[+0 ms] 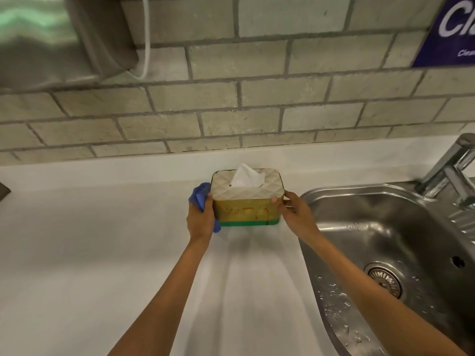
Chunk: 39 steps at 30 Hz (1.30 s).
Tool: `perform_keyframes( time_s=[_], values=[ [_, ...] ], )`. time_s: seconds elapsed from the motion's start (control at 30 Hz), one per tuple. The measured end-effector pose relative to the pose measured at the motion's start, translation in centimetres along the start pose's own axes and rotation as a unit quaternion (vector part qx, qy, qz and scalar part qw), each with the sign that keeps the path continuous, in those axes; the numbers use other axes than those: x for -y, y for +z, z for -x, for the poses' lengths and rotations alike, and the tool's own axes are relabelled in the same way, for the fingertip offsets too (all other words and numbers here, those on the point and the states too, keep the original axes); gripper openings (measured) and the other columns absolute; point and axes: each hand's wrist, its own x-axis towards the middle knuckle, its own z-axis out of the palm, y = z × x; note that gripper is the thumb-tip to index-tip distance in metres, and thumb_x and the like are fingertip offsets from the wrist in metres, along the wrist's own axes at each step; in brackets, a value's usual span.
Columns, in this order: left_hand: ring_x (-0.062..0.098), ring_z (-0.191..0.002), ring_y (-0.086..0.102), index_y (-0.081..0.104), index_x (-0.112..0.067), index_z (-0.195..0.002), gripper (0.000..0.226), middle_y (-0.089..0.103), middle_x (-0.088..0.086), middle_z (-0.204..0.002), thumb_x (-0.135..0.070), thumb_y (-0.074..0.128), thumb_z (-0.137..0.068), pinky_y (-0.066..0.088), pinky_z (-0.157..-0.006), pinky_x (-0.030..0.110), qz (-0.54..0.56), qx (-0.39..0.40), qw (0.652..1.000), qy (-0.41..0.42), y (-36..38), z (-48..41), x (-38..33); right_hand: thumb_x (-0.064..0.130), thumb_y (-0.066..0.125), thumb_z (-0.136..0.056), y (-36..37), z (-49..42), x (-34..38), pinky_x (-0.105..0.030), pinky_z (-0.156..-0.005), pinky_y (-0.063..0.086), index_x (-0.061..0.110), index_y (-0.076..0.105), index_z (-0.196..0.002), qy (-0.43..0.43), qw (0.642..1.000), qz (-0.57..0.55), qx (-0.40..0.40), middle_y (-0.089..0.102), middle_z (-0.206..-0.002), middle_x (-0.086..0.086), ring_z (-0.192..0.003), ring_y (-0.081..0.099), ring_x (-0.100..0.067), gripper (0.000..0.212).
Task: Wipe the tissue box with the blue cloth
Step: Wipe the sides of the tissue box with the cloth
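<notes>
Box (246,201): on the white counter (102,253), just left of the sink (385,253), near the back wall; upright, white tissue (246,177) standing out of the quilted lid.
Front face: yellow with reddish streaks and a drip down to the green base band; likely the dirt to wipe.
Left hand (200,219): closed round the cloth (199,195), pressing it against the box's left end; cloth bunched, poking out above and below the fingers.
Right hand (295,214): partly open, cupped on the box's right end, thumb on the front corner; steadies, nothing else held.
Handling: probably light and hard-shelled, smooth and a bit slick; apt to slide on the counter under a sideways wipe unless braced.
Grip advice: hold by the short ends, as now; keep off the lid, which may lift, and off the tissue.
Cloth: soft, limp; best folded flat before going across the stained front.
Risk: wet sink rim close by; box could skid that way.
</notes>
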Motion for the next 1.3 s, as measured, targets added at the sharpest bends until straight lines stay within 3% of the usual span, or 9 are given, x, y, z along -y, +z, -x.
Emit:
perform_keyframes(
  time_s=[0.17, 0.4, 0.53, 0.67, 0.77, 0.83, 0.97, 1.1, 1.3],
  values=[
    [0.028, -0.099, 0.057, 0.047, -0.013, -0.127, 0.045, 0.062, 0.014, -0.114, -0.043, 0.045, -0.093, 0.045, -0.086, 0.037, -0.066, 0.008, 0.997, -0.029, -1.5, 2.7, -0.1, 0.043, 0.057, -0.086, -1.2, 3.3, 0.4, -0.009, -0.051, 0.044, 0.009, 0.055, -0.126, 0.026, 1.0, 0.009, -0.012, 0.064, -0.099, -0.006, -0.081, 0.061, -0.011, 0.053],
    [0.028, -0.089, 0.056, 0.049, -0.015, -0.118, 0.042, 0.064, 0.015, -0.109, -0.047, 0.044, -0.091, 0.046, -0.081, 0.037, -0.151, 0.016, 0.988, -0.035, -3.7, 4.6, -1.1, 0.051, 0.065, -0.076, -2.6, 6.8, 1.8, -0.04, -0.076, 0.057, 0.007, 0.055, -0.123, 0.039, 0.999, 0.013, -0.028, 0.068, -0.093, -0.008, -0.085, 0.069, -0.028, 0.065],
    [0.025, -0.083, 0.051, 0.051, -0.012, -0.114, 0.041, 0.063, 0.017, -0.111, -0.045, 0.045, -0.091, 0.042, -0.078, 0.035, -0.188, 0.027, 0.982, -0.018, -4.7, 4.9, -1.7, 0.049, 0.07, -0.072, -3.0, 7.3, 1.8, -0.024, -0.056, 0.057, 0.008, 0.046, -0.134, 0.072, 0.997, -0.038, 0.005, 0.063, -0.115, -0.014, -0.071, 0.071, -0.02, 0.077],
    [0.031, -0.095, 0.058, 0.052, -0.009, -0.113, 0.042, 0.063, 0.018, -0.111, -0.045, 0.043, -0.092, 0.044, -0.084, 0.036, -0.207, 0.032, 0.978, -0.016, -4.9, 5.2, -2.3, 0.051, 0.065, -0.075, -3.2, 7.0, 1.5, -0.012, -0.046, 0.045, 0.016, 0.037, -0.14, 0.093, 0.993, -0.055, 0.055, 0.065, -0.101, -0.01, -0.067, 0.064, -0.01, 0.079],
    [0.033, -0.098, 0.059, 0.052, -0.008, -0.112, 0.042, 0.064, 0.018, -0.111, -0.044, 0.043, -0.092, 0.044, -0.084, 0.036, -0.221, 0.03, 0.975, -0.016, -4.9, 5.3, -2.6, 0.06, 0.063, -0.071, -2.9, 6.6, 1.4, -0.019, -0.062, 0.044, 0.02, 0.035, -0.14, 0.093, 0.991, -0.045, 0.083, 0.057, -0.109, -0.006, -0.08, 0.058, -0.011, 0.085],
    [0.034, -0.1, 0.059, 0.052, -0.007, -0.112, 0.043, 0.064, 0.019, -0.111, -0.044, 0.042, -0.092, 0.044, -0.084, 0.036, -0.231, 0.032, 0.972, -0.013, -4.9, 5.2, -2.8, 0.063, 0.063, -0.066, -2.7, 6.1, 1.0, -0.026, -0.085, 0.042, 0.021, 0.034, -0.14, 0.092, 0.991, -0.056, 0.084, 0.049, -0.131, -0.009, -0.107, 0.053, -0.018, 0.091],
    [0.031, -0.094, 0.058, 0.053, -0.008, -0.11, 0.043, 0.064, 0.018, -0.109, -0.046, 0.041, -0.093, 0.043, -0.082, 0.036, -0.25, 0.035, 0.968, -0.005, -4.8, 4.9, -3.0, 0.059, 0.064, -0.069, -2.3, 5.1, 0.7, -0.031, -0.109, 0.022, 0.026, 0.017, -0.147, 0.095, 0.98, -0.115, 0.131, 0.023, -0.155, -0.003, -0.143, 0.021, -0.02, 0.097],
    [0.028, -0.086, 0.056, 0.053, -0.008, -0.108, 0.046, 0.064, 0.016, -0.102, -0.048, 0.039, -0.093, 0.042, -0.079, 0.035, -0.234, 0.039, 0.972, 0.002, -4.7, 4.6, -2.7, 0.069, 0.062, -0.048, -1.4, 4.1, 0.9, -0.032, -0.114, 0.022, 0.024, 0.003, -0.15, 0.105, 0.971, -0.141, 0.163, 0.029, -0.15, -0.001, -0.135, 0.032, -0.016, 0.126],
    [0.021, -0.087, 0.058, 0.043, -0.018, -0.127, 0.046, 0.058, 0.001, -0.094, -0.049, 0.037, -0.093, 0.043, -0.072, 0.028, -0.076, -0.013, 0.995, 0.066, -3.8, 6.9, -1.2, 0.057, 0.064, -0.071, -0.5, 3.2, 0.1, -0.018, -0.082, 0.041, 0.022, 0.015, -0.148, 0.09, 0.977, -0.145, 0.125, 0.048, -0.125, 0.002, -0.103, 0.053, -0.009, 0.097]
  ],
)
